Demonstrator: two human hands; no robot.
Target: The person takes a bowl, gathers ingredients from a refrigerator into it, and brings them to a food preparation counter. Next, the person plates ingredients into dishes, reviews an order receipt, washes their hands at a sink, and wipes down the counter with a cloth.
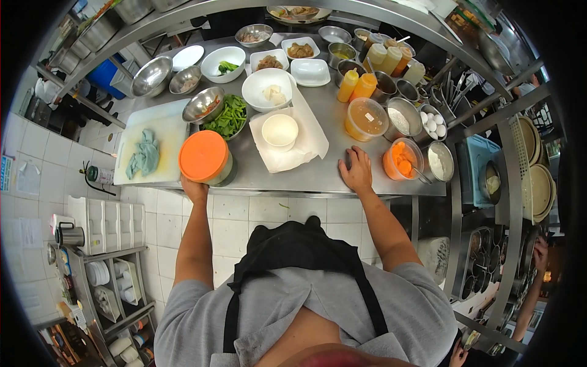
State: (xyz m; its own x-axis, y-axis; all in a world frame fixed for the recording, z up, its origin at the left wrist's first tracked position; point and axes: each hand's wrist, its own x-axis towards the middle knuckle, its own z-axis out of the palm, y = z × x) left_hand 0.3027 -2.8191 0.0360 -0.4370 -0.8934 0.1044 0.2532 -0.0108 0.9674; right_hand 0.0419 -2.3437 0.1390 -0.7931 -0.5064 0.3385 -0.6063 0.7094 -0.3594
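Note:
My left hand (pixel 195 191) is at the near side of a clear tub with an orange lid (pixel 205 156). The tub hides most of its fingers, so I cannot tell whether it grips the tub or the table edge. With fingers spread, my right hand (pixel 356 171) rests on the steel table (pixel 312 174) near its front edge, holding nothing. Between my hands, a small cream bowl (pixel 280 132) sits on white paper (pixel 272 161). Right of my right hand is a tub of orange carrot-like pieces (pixel 402 160); behind it stands a tub of brown liquid (pixel 365 119).
A cutting board (pixel 128 119) with a crumpled cloth (pixel 143 154) lies left. Chopped greens (pixel 227 116), a white bowl (pixel 267 82) and sauce bottles (pixel 364 87) crowd the back. Eggs (pixel 433 124) stand right. Shelf rails frame the table; another person's arm (pixel 535 284) shows far right.

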